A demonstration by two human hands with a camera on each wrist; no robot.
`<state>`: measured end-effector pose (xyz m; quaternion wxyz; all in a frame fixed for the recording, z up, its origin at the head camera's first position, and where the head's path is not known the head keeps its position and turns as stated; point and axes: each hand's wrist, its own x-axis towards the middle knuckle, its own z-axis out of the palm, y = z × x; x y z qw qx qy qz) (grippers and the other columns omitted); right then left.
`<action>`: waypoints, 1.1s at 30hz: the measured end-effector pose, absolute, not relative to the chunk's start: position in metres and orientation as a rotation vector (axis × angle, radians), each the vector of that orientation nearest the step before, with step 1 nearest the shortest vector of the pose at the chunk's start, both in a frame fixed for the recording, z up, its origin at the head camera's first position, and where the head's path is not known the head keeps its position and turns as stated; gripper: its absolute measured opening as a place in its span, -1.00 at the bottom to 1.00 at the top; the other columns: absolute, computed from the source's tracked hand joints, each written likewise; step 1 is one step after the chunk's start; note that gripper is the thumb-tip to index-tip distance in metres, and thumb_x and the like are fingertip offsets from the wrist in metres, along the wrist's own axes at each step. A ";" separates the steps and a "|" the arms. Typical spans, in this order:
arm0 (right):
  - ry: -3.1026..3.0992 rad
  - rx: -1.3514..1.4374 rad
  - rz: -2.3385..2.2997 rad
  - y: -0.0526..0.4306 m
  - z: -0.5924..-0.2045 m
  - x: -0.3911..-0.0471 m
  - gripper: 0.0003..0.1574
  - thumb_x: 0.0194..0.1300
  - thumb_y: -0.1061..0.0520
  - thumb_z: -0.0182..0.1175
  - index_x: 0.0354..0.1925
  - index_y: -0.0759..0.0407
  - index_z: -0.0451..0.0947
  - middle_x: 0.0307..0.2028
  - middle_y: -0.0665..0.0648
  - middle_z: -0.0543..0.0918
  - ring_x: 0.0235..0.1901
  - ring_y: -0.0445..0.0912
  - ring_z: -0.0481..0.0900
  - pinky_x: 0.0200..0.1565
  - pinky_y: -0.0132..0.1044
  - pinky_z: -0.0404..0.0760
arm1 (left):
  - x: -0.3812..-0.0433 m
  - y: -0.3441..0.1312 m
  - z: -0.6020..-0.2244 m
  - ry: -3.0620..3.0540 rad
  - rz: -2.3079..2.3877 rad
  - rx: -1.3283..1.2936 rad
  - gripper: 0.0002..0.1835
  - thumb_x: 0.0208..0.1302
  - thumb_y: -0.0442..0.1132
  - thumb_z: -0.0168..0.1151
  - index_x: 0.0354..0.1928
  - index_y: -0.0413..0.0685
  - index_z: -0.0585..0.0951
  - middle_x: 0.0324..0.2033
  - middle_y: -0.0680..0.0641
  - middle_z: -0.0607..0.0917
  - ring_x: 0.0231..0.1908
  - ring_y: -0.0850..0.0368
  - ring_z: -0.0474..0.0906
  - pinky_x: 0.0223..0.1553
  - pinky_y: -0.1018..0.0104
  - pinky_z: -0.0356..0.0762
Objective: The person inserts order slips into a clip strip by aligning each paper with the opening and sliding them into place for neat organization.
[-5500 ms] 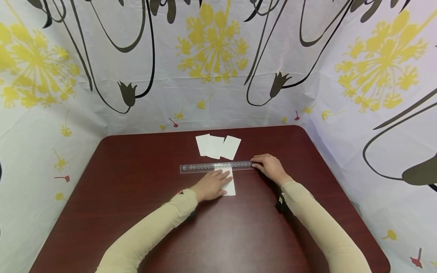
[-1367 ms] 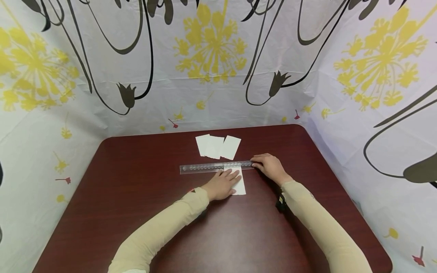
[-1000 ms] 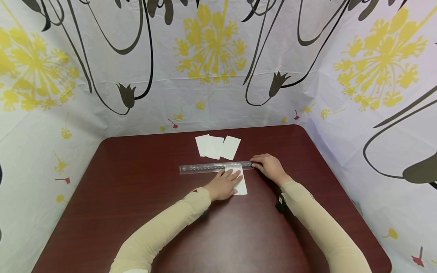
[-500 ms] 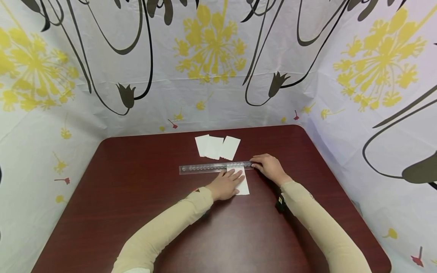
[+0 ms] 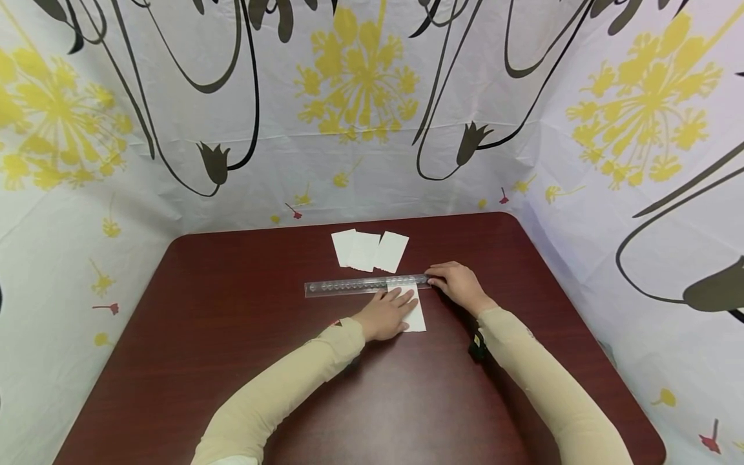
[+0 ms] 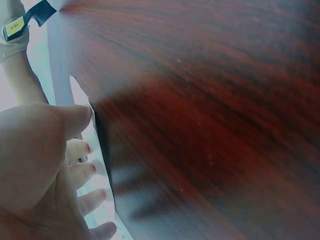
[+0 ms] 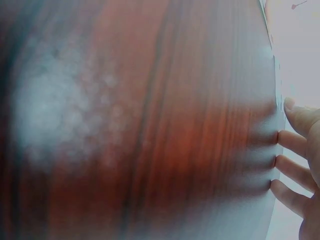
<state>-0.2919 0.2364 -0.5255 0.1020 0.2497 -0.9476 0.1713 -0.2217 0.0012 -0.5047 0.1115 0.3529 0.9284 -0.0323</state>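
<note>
A clear plastic ruler (image 5: pixel 343 287) lies crosswise on the dark red table. My right hand (image 5: pixel 459 285) holds its right end, with the thumb at the near edge and fingers at the far edge. Beneath the ruler, near that end, a white paper card (image 5: pixel 416 318) shows through at its top. My left hand (image 5: pixel 383 314) rests flat on the card, fingers spread, tips just short of the ruler. In the left wrist view the left hand (image 6: pixel 40 165) lies along the card's edge. The right wrist view has the right hand's fingertips (image 7: pixel 287 140) down at the table surface.
Three white cards (image 5: pixel 365 251) overlap slightly in a row beyond the ruler, close to the far edge of the table (image 5: pixel 232 361). A patterned white cloth (image 5: pixel 360 168) hangs behind and at both sides. A black wrist device (image 5: pixel 477 347) sits under the right sleeve.
The left hand has slid rightward along the ruler, carrying the card with it toward the right hand; the last half second shows only a slight shift. The ruler and right hand stay put.
</note>
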 end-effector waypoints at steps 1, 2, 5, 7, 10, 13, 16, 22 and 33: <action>-2.800 0.741 0.507 0.237 -0.526 -0.292 -0.65 0.32 0.05 0.29 0.05 0.09 0.70 0.09 0.20 0.72 0.13 0.12 0.64 0.16 0.10 0.59 | -0.222 0.001 -0.505 2.726 -0.095 1.036 -0.33 0.52 0.11 -0.10 0.57 0.21 0.05 0.58 0.09 0.03 0.58 0.03 -0.04 0.56 -0.06 0.04; -2.801 0.745 0.503 0.237 -0.526 -0.293 -0.64 0.33 0.05 0.29 0.06 0.09 0.69 0.09 0.20 0.71 0.13 0.12 0.64 0.16 0.10 0.59 | -0.222 0.001 -0.505 2.725 -0.096 1.036 -0.33 0.52 0.11 -0.10 0.57 0.21 0.05 0.58 0.09 0.03 0.58 0.04 -0.04 0.56 -0.06 0.04; -2.795 0.760 0.494 0.238 -0.526 -0.293 -0.64 0.32 0.06 0.29 0.06 0.11 0.69 0.09 0.21 0.71 0.13 0.12 0.64 0.15 0.10 0.60 | -0.222 0.001 -0.505 2.726 -0.101 1.038 -0.33 0.52 0.11 -0.10 0.57 0.21 0.05 0.58 0.09 0.04 0.58 0.04 -0.04 0.55 -0.06 0.04; -2.788 0.770 0.491 0.238 -0.526 -0.293 -0.64 0.32 0.07 0.29 0.06 0.11 0.69 0.09 0.21 0.71 0.12 0.13 0.64 0.15 0.10 0.59 | -0.221 0.001 -0.505 2.725 -0.104 1.037 -0.34 0.52 0.11 -0.11 0.57 0.21 0.05 0.58 0.09 0.04 0.58 0.04 -0.04 0.55 -0.06 0.04; -2.791 0.776 0.492 0.238 -0.525 -0.292 -0.64 0.33 0.07 0.29 0.06 0.12 0.69 0.09 0.21 0.71 0.13 0.13 0.64 0.15 0.11 0.59 | -0.221 0.001 -0.505 2.725 -0.107 1.033 -0.34 0.52 0.12 -0.11 0.57 0.21 0.05 0.58 0.09 0.03 0.58 0.04 -0.04 0.56 -0.06 0.04; -2.786 0.780 0.497 0.238 -0.525 -0.293 -0.65 0.32 0.08 0.29 0.05 0.11 0.69 0.08 0.20 0.72 0.12 0.13 0.64 0.15 0.11 0.60 | -0.222 0.001 -0.505 2.725 -0.111 1.034 -0.34 0.53 0.12 -0.12 0.57 0.21 0.05 0.58 0.09 0.03 0.58 0.04 -0.04 0.56 -0.05 0.04; -2.781 0.783 0.491 0.238 -0.525 -0.293 -0.66 0.32 0.09 0.29 0.05 0.11 0.70 0.07 0.19 0.73 0.11 0.12 0.65 0.14 0.10 0.61 | -0.222 0.001 -0.505 2.724 -0.116 1.036 -0.34 0.53 0.12 -0.12 0.57 0.20 0.04 0.58 0.09 0.02 0.58 0.04 -0.05 0.56 -0.04 0.04; -2.796 0.778 0.491 0.239 -0.525 -0.294 -0.66 0.32 0.08 0.29 0.05 0.10 0.70 0.07 0.19 0.73 0.12 0.12 0.65 0.15 0.10 0.60 | -0.222 0.004 -0.504 2.719 -0.103 1.040 -0.33 0.53 0.10 -0.10 0.57 0.18 0.04 0.58 0.08 0.02 0.58 0.02 -0.05 0.56 -0.05 0.03; -2.788 0.794 0.471 0.240 -0.527 -0.297 -0.66 0.33 0.10 0.28 0.05 0.11 0.70 0.07 0.19 0.73 0.11 0.12 0.65 0.13 0.10 0.61 | -0.224 0.014 -0.506 2.714 -0.126 1.053 -0.33 0.53 0.12 -0.14 0.58 0.21 0.01 0.59 0.09 -0.01 0.59 0.04 -0.07 0.57 -0.02 0.01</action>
